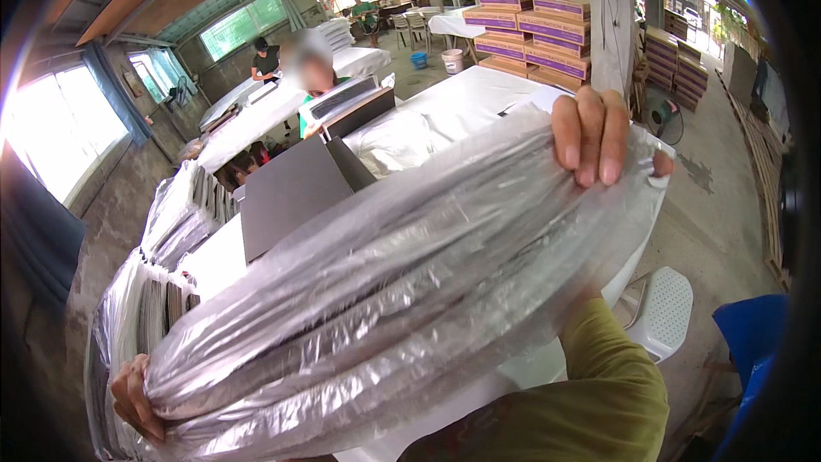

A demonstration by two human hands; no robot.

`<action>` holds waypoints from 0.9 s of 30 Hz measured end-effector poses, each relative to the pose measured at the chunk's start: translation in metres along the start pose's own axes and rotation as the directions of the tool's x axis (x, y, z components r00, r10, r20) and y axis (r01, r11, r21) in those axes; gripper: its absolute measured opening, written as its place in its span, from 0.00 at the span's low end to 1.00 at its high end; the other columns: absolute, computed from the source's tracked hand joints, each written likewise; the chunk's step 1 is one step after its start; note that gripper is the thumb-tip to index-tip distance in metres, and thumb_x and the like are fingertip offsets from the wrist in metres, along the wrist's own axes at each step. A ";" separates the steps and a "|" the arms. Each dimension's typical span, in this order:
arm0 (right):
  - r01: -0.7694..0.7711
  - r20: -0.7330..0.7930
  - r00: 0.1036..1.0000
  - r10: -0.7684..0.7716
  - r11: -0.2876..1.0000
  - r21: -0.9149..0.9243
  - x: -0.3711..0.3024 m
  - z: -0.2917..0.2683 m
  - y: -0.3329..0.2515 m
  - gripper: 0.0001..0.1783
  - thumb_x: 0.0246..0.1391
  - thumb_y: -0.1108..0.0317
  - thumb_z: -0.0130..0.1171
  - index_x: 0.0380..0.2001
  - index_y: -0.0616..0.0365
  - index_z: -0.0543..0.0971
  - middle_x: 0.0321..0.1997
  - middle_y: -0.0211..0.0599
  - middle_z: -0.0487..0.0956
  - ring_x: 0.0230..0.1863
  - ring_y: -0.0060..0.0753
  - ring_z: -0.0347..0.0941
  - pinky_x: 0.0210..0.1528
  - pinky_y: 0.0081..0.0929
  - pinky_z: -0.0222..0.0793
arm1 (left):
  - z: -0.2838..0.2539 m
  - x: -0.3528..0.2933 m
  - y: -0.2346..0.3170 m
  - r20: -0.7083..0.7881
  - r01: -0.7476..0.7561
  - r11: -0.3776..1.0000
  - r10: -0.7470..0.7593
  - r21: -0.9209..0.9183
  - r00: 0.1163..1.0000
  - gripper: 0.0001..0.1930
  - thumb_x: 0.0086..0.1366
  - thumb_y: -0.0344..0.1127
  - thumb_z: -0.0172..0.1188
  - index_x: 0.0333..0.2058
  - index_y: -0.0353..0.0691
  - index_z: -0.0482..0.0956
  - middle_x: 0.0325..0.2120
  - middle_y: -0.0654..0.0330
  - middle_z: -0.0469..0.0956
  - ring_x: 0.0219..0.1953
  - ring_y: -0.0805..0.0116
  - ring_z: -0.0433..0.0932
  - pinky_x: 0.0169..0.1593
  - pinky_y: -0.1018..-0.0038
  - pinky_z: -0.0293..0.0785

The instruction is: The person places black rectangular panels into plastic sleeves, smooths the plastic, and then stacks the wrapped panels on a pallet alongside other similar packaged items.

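Observation:
A long bundle in crinkled clear plastic (368, 291) stretches slantwise across the front of the view. Flat, layered, greyish contents show dimly through the film; their kind I cannot make out. At its lower left end my left hand (137, 399) is closed round the edge, its fingers curled. My right hand (592, 139) grips the upper right end, with several fingers bent over the top and the rest behind the plastic. Just beyond the bundle, a dark grey board (295, 192) leans on the white-covered table (466, 98).
Plastic-wrapped stacks (141, 308) stand at the left. Across the table a person (316, 77) handles a dark box (363, 107). Brown-and-purple cartons (534, 38) are piled by a post (614, 34). A white stool (663, 312) and a fan (663, 115) stand on the right.

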State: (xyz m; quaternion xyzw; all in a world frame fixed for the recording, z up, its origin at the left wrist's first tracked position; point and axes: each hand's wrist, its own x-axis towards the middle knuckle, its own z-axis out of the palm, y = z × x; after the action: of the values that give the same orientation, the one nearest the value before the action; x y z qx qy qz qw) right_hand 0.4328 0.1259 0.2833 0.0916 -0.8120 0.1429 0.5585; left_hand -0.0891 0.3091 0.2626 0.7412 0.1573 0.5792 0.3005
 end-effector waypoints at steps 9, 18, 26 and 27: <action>-0.045 -0.168 0.986 0.007 0.973 -0.225 -0.011 0.007 0.016 0.24 0.41 0.46 0.54 0.33 0.56 0.72 0.39 0.43 0.69 0.48 0.42 0.62 0.53 0.41 0.57 | 0.007 -0.020 0.002 -0.014 0.021 1.000 -0.021 0.007 1.000 0.48 0.37 0.53 0.62 0.56 0.39 0.50 0.53 0.53 0.55 0.52 0.58 0.60 0.52 0.66 0.61; -0.195 -0.586 0.807 0.071 0.969 -0.152 -0.002 0.038 0.012 0.50 0.23 0.47 0.67 0.50 0.67 0.63 0.52 0.61 0.62 0.54 0.51 0.60 0.52 0.43 0.60 | 0.007 -0.020 -0.008 -0.020 0.014 1.000 -0.014 -0.011 1.000 0.46 0.39 0.51 0.61 0.56 0.40 0.51 0.52 0.54 0.56 0.51 0.58 0.60 0.52 0.65 0.61; -0.258 -0.448 0.884 0.136 0.940 -0.224 -0.004 0.042 0.004 0.39 0.32 0.55 0.65 0.49 0.57 0.64 0.56 0.56 0.58 0.57 0.53 0.55 0.56 0.49 0.53 | 0.004 -0.027 -0.006 -0.036 0.036 0.999 -0.037 -0.011 0.999 0.44 0.41 0.49 0.60 0.55 0.40 0.51 0.52 0.54 0.56 0.51 0.58 0.61 0.51 0.64 0.61; -0.327 -0.603 0.777 0.181 0.934 -0.141 -0.001 0.050 0.014 0.37 0.33 0.56 0.65 0.49 0.57 0.65 0.56 0.55 0.58 0.57 0.53 0.55 0.56 0.50 0.53 | 0.002 -0.029 -0.007 -0.040 0.049 0.999 -0.049 0.003 0.998 0.44 0.41 0.49 0.60 0.55 0.40 0.51 0.52 0.54 0.56 0.51 0.58 0.61 0.51 0.64 0.61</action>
State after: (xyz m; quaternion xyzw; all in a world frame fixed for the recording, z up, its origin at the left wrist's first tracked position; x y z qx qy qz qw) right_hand 0.3850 0.1226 0.2640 -0.1353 -0.6181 0.1401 0.7616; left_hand -0.0944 0.2970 0.2354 0.7260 0.1826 0.5862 0.3099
